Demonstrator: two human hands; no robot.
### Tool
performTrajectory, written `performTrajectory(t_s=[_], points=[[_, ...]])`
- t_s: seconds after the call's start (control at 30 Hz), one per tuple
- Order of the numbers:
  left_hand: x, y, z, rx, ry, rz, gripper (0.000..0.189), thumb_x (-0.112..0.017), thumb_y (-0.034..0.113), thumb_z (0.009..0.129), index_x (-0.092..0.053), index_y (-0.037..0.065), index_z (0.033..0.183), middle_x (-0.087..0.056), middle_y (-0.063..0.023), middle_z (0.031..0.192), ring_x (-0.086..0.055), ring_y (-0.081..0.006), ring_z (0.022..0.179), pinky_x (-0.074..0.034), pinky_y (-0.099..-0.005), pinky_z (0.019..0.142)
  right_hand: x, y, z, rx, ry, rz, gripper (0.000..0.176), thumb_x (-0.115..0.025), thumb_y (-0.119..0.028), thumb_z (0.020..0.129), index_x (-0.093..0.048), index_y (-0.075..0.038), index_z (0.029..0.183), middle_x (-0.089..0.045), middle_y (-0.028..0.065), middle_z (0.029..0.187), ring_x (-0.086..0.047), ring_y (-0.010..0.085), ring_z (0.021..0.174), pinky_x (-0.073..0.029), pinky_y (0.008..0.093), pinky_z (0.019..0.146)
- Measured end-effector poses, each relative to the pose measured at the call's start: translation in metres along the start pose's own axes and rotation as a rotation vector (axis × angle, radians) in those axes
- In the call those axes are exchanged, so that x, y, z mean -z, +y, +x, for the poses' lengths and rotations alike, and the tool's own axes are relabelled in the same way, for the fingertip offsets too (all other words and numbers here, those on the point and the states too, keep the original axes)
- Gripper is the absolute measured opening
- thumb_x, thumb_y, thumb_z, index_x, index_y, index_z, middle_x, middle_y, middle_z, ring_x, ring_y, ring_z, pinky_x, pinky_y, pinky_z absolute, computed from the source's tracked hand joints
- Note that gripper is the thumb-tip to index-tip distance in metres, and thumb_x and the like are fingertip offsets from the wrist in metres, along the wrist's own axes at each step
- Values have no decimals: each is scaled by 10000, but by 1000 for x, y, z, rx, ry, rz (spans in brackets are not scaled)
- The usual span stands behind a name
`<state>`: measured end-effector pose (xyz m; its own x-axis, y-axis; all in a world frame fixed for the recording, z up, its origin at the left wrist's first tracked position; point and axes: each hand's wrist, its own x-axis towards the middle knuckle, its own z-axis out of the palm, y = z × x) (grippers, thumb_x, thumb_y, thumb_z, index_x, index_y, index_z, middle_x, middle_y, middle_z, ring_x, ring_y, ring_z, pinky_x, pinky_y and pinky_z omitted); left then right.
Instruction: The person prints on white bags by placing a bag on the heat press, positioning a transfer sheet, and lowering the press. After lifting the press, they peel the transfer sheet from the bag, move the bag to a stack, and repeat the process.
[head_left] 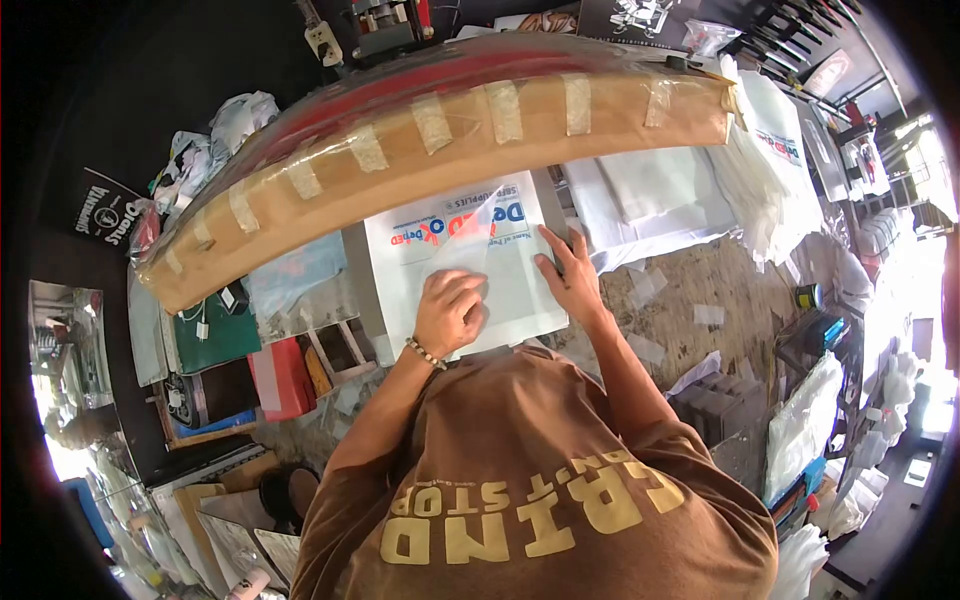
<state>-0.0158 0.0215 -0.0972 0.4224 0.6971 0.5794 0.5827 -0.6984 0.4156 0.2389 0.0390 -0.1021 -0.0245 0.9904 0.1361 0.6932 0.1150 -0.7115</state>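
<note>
A white plastic mailer bag (pixel 440 235) with blue and red print lies flat on the worktop in front of me. My left hand (pixel 450 310), with a bead bracelet at the wrist, rests on the bag's near half with its fingers curled under. At the bag's right edge, my right hand (pixel 568 272) lies flat with fingers spread, pressing it down. Just beyond the bag, a long parcel (pixel 450 130) wrapped in brown cardboard, strips of tape and clear film over red spans the table from left to right. Neither hand touches the parcel.
A pile of white bags and sheets (pixel 660 190) lies right of the mailer. Scraps of tape dot the worktop (pixel 690 300) near a small tape roll (pixel 808 296). A red box (pixel 280 375), a green item (pixel 215 335) and wooden frames crowd the left. Plastic-wrapped goods (pixel 800 430) stand at right.
</note>
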Motion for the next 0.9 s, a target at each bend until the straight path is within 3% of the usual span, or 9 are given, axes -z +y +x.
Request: performTrajectory(t_s=[0.3,0.47,0.57,0.67,0.7,0.77,0.8,0.87,0.9], points=[[-5,10,-7,5,-71,-109,173,-658,22,634,-590,69,786,-683,-37,1050,-617,-278,1007,-469,-440,914,1,-4,-1,-7,-2,-6,497,-639,-298,951,-530,-240,1433,-401,310,1444,-514,492,1235,-470,501,1000],[2,23,4,5,-168,-255,139,-656,19,646,-568,66,743,-686,-76,921,-636,-296,901,-497,-418,845,1,0,3,17,-7,48,493,-626,-269,958,-524,-192,1434,-434,277,1427,-492,485,1255,-447,496,1025],[-3,41,11,78,-381,-400,116,-654,39,667,-575,50,752,-664,-103,834,-627,-319,821,-512,-416,782,1,24,7,34,22,121,514,-523,-379,1017,-485,-130,1466,-444,227,1469,-471,427,1318,-416,470,1070],[-28,89,27,114,-669,-612,120,-661,95,717,-594,21,785,-650,-142,804,-628,-366,789,-513,-432,742,26,41,13,-382,-36,838,776,-232,-650,1025,-418,-75,1512,-383,150,1563,-428,328,1377,-339,478,1138],[-35,114,38,100,-923,-762,210,-696,150,757,-653,15,912,-684,-179,882,-666,-371,864,-527,-428,789,44,50,15,-374,18,884,791,-291,-681,1004,-435,-83,1501,-425,165,1532,-452,345,1360,-333,504,1135],[-20,150,71,-82,-1090,-1116,367,-734,213,786,-669,17,1089,-704,-208,1021,-679,-347,1006,-530,-411,874,87,88,15,-468,-1,789,725,-410,-621,1008,-480,-62,1463,-551,173,1422,-564,330,1249,-433,442,1043],[1,154,89,-122,-1027,-1088,475,-750,239,805,-642,19,1213,-686,-214,1162,-658,-321,1108,-516,-403,953,111,86,9,-540,35,624,654,-501,-539,1012,-521,-32,1424,-607,163,1354,-606,285,1190,-473,411,980],[10,121,99,-9,-753,-1029,485,-761,228,809,-639,15,1227,-680,-194,1187,-642,-316,1137,-507,-405,978,136,104,-13,-403,132,294,509,-650,-353,977,-601,21,1319,-700,143,1179,-650,202,1089,-492,344,946],[18,85,102,131,-677,-780,495,-764,261,824,-634,45,1251,-689,-182,1152,-649,-321,1115,-507,-402,983,141,107,-22,-378,172,229,440,-676,-272,962,-627,31,1277,-731,140,1081,-684,203,1004,-519,312,891]])
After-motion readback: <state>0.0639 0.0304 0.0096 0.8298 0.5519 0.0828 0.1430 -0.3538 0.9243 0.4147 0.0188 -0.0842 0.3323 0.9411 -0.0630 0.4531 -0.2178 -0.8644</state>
